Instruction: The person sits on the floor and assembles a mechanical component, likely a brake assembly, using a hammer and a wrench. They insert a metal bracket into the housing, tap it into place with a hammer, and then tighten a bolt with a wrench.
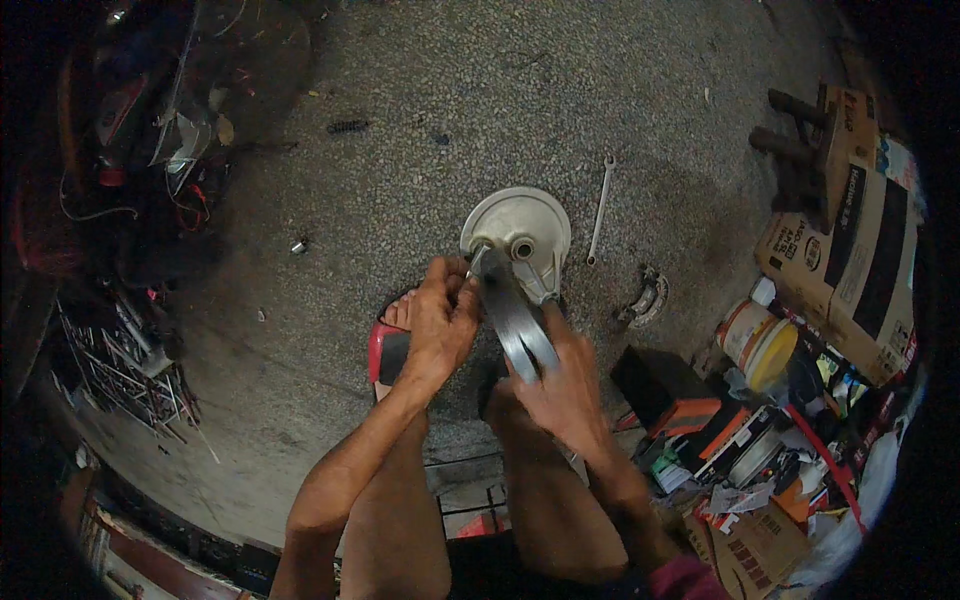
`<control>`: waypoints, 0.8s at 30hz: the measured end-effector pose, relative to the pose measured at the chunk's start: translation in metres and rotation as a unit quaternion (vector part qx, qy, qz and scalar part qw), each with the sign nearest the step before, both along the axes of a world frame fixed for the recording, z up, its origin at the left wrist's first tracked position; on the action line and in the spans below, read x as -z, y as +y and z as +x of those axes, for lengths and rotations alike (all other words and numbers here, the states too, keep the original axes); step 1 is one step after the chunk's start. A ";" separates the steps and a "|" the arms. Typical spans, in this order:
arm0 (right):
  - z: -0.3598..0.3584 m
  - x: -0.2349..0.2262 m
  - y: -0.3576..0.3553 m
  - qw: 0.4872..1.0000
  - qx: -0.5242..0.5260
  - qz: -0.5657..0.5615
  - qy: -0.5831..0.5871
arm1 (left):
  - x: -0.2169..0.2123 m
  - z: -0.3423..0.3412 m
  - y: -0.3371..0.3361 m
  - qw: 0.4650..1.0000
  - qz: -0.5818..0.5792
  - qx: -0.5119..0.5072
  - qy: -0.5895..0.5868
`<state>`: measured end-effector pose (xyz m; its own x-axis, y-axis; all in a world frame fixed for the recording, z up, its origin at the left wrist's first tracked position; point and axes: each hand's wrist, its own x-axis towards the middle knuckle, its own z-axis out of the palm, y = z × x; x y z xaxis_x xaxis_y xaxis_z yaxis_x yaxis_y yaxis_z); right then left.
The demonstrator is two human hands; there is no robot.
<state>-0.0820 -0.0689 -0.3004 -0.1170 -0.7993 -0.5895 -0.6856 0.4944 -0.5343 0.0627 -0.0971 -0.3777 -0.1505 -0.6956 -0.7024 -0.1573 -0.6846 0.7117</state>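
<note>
A round, pale metal brake plate (535,215) with a holed boss near its middle lies on the ground in front of me. My left hand (443,322) is at its lower left edge, fingers closed in a pinch around a small metal piece (478,262); its kind is partly hidden by the fingers. My right hand (562,392) grips a silver-handled tool (518,318) with a dark head. The tool is smeared by motion, so its exact kind is unclear. Its head lies over the plate's lower left part, close to the left fingertips.
A combination wrench (601,212) and curved brake shoes (648,297) lie right of the plate. A dark spring (347,127) and small socket-like metal piece (299,246) lie to the left. Cardboard boxes (845,270) and a bucket (750,335) crowd the right; metal rods (130,370) lie far left.
</note>
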 end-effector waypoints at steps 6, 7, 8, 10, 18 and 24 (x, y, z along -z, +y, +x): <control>-0.003 -0.007 -0.007 0.997 0.045 0.046 -0.039 | -0.005 0.002 -0.004 0.997 -0.010 0.056 -0.047; -0.003 -0.010 -0.005 0.993 0.085 0.057 -0.062 | -0.002 0.003 -0.003 0.998 0.001 0.045 -0.039; -0.003 -0.012 -0.004 0.986 0.124 0.068 -0.084 | 0.003 0.003 0.000 0.999 0.011 0.035 -0.031; -0.006 -0.016 -0.004 0.989 0.098 0.070 -0.085 | 0.004 0.003 0.001 0.999 0.016 0.026 -0.027; -0.003 0.007 0.000 0.997 0.060 -0.024 -0.032 | 0.006 -0.001 0.006 0.987 -0.110 0.067 -0.096; -0.002 -0.008 0.005 0.998 0.051 -0.022 -0.033 | -0.001 0.004 0.000 0.997 0.015 0.036 -0.067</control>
<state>-0.0842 -0.0639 -0.2919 -0.1611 -0.8108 -0.5626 -0.5964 0.5342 -0.5991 0.0663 -0.0975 -0.3767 -0.1033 -0.6647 -0.7399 -0.2995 -0.6886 0.6604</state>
